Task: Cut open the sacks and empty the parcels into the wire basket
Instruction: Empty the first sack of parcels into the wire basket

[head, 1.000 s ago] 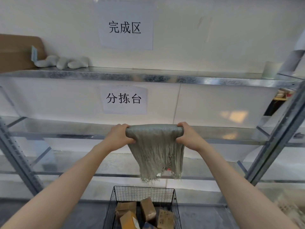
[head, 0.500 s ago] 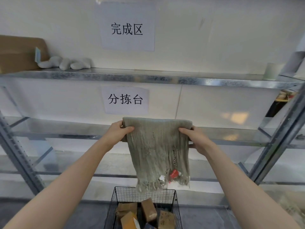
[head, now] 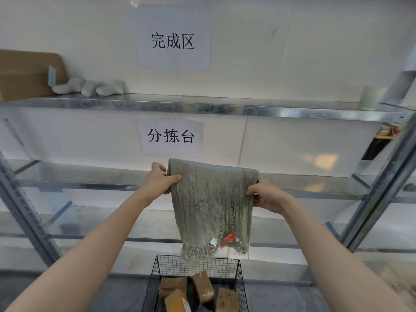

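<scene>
A limp grey-green woven sack [head: 209, 203] hangs in front of the shelves, folded over at its top, its frayed cut end with a red tag dangling just above the wire basket [head: 198, 264]. My left hand [head: 158, 180] pinches the sack's upper left edge. My right hand [head: 265, 194] grips its right edge a little lower. Several brown and orange parcels [head: 202, 288] lie in the black wire basket at the bottom centre.
A metal rack with several shelves stands ahead; its upper shelf [head: 202, 106] holds folded grey sacks [head: 90, 86], a cardboard box [head: 24, 73] and a white roll [head: 369, 97]. Two paper signs hang on the wall. A slanted steel upright [head: 382, 183] rises at right.
The sack was rolled tight between both hands; it has unrolled downward and hangs longer now. My right hand has dropped lower on its right edge.
</scene>
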A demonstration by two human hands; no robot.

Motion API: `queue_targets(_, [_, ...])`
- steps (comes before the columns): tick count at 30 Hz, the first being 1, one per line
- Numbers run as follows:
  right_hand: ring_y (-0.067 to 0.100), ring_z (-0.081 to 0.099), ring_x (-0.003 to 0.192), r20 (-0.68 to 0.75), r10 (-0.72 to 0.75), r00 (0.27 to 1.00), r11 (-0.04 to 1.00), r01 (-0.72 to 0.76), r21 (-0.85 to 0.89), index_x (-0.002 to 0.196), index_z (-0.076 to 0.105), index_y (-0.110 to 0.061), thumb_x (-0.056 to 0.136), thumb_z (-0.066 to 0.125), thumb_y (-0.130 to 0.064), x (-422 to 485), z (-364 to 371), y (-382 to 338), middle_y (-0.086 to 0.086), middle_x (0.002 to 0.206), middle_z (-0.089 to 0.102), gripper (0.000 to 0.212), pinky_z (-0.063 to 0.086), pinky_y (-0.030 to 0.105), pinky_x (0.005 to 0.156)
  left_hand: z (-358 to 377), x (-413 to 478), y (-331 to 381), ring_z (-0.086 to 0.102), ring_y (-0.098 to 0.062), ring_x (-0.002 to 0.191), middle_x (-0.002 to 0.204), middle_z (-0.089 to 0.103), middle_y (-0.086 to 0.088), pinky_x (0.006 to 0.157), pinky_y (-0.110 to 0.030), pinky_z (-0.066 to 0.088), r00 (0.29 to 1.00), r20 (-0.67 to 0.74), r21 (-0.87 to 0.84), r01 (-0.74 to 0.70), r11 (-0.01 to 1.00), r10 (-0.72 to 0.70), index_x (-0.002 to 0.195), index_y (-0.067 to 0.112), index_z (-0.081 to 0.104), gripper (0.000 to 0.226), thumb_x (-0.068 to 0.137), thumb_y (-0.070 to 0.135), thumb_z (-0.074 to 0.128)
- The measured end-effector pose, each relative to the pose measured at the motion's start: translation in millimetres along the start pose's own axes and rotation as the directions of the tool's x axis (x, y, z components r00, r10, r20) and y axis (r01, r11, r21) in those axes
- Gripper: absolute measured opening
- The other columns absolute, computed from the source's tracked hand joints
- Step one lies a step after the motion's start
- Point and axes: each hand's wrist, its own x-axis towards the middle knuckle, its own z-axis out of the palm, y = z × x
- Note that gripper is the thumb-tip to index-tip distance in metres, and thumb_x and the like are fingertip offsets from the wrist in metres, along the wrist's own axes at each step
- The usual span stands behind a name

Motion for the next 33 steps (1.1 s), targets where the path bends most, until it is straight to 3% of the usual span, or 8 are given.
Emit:
queue_targets(5, [0.023, 0.061, 0.084, 0.001, -0.024, 1.000, 0.997, 0.024, 0.076, 0.105, 0.054, -0.004, 0.090, 0.040, 0.012, -0.9, 1.1, 2.7, 0.012, 0.097, 0.062, 0.027, 0.056, 0.033, 0.070, 0.9, 1.1, -2.4, 0.057, -0.024, 0.076, 0.084, 0.058, -0.010, 0.085, -0.051, 0.054, 0.996, -0.059, -0.010, -0.069, 0.998, 0.068, 0.083, 0.010, 0.047, 0.021, 0.085, 0.016, 0.067])
queue_targets(12, [0.022, 0.062, 0.083, -0.047, -0.067, 0.997, 0.985, 0.073, 0.156, 0.108, 0.058, 0.000, 0.090, 0.048, 0.011, -2.4, -1.6, 7.5, 0.012, 0.098, 0.065, 0.024, 0.055, 0.027, 0.066, 1.4, 1.6, -8.1, 0.059, -0.021, 0.076, 0.079, 0.062, -0.008, 0.089, -0.044, 0.053, 0.996, -0.049, 0.017, -0.071, 0.997, 0.072, 0.077, 0.006, 0.060, 0.013, 0.083, 0.013, 0.070])
queue_targets(16, [0.024, 0.063, 0.084, -0.112, -0.086, 0.990, 0.978, 0.106, 0.182, 0.101, 0.059, 0.001, 0.088, 0.052, 0.011, -3.2, -4.8, 10.9, 0.016, 0.099, 0.065, 0.017, 0.056, 0.033, 0.077, 0.9, 0.7, -10.3, 0.057, -0.023, 0.078, 0.077, 0.059, -0.009, 0.092, -0.045, 0.052, 0.999, -0.027, -0.028, -0.048, 0.998, 0.047, 0.074, 0.004, 0.058, 0.014, 0.086, 0.007, 0.065])
queue_targets(19, [0.025, 0.063, 0.083, -0.164, -0.096, 0.982, 0.970, 0.129, 0.204, 0.107, 0.055, 0.003, 0.087, 0.056, 0.011, -4.2, -8.6, 12.1, 0.018, 0.099, 0.063, 0.022, 0.055, 0.036, 0.077, -1.3, -0.7, -7.4, 0.055, -0.022, 0.075, 0.076, 0.055, -0.009, 0.086, -0.041, 0.054, 0.999, -0.034, -0.067, -0.044, 0.997, 0.042, 0.074, 0.004, 0.054, 0.016, 0.089, 0.004, 0.060])
queue_targets(22, [0.025, 0.061, 0.077, -0.238, -0.069, 0.969, 0.964, 0.126, 0.233, 0.099, 0.045, -0.004, 0.085, 0.061, 0.008, -4.2, -10.5, 10.5, 0.017, 0.094, 0.058, 0.024, 0.056, 0.036, 0.067, -2.9, -1.9, -2.1, 0.056, -0.021, 0.073, 0.076, 0.054, -0.011, 0.071, -0.032, 0.055, 0.999, -0.031, -0.080, -0.043, 0.996, 0.041, 0.075, 0.004, 0.050, 0.017, 0.090, 0.002, 0.058])
queue_targets(27, [0.020, 0.053, 0.063, -0.380, -0.154, 0.912, 0.984, 0.177, 0.026, 0.079, 0.033, -0.015, 0.087, 0.063, -0.003, -5.0, -6.1, 8.1, 0.009, 0.077, 0.048, 0.033, 0.052, 0.024, 0.043, -0.6, -4.3, 3.0, 0.054, -0.022, 0.067, 0.077, 0.052, -0.013, 0.066, -0.036, 0.058, 0.999, -0.021, -0.131, -0.050, 0.990, 0.047, 0.083, 0.009, 0.042, 0.019, 0.091, -0.006, 0.050])
queue_targets(31, [0.025, 0.053, 0.059, -0.269, -0.235, 0.934, 0.963, 0.187, -0.192, 0.087, 0.043, -0.013, 0.094, 0.053, -0.009, -10.8, -1.2, 7.4, 0.013, 0.077, 0.055, 0.013, 0.048, 0.028, 0.044, 1.2, -8.3, 5.4, 0.056, -0.020, 0.068, 0.082, 0.055, -0.011, 0.060, -0.030, 0.057, 0.997, 0.022, -0.037, -0.070, 0.997, 0.071, 0.082, 0.007, 0.056, 0.022, 0.094, -0.005, 0.042])
queue_targets(33, [0.024, 0.056, 0.059, -0.222, -0.225, 0.949, 0.956, 0.171, -0.239, 0.098, 0.050, -0.013, 0.097, 0.047, -0.009, -14.4, 0.9, 4.9, 0.012, 0.079, 0.057, 0.005, 0.050, 0.028, 0.045, 1.7, -8.6, 5.3, 0.057, -0.019, 0.076, 0.091, 0.056, -0.010, 0.064, -0.030, 0.056, 0.997, 0.048, -0.008, -0.064, 0.998, 0.064, 0.090, 0.008, 0.062, 0.018, 0.095, 0.002, 0.046])
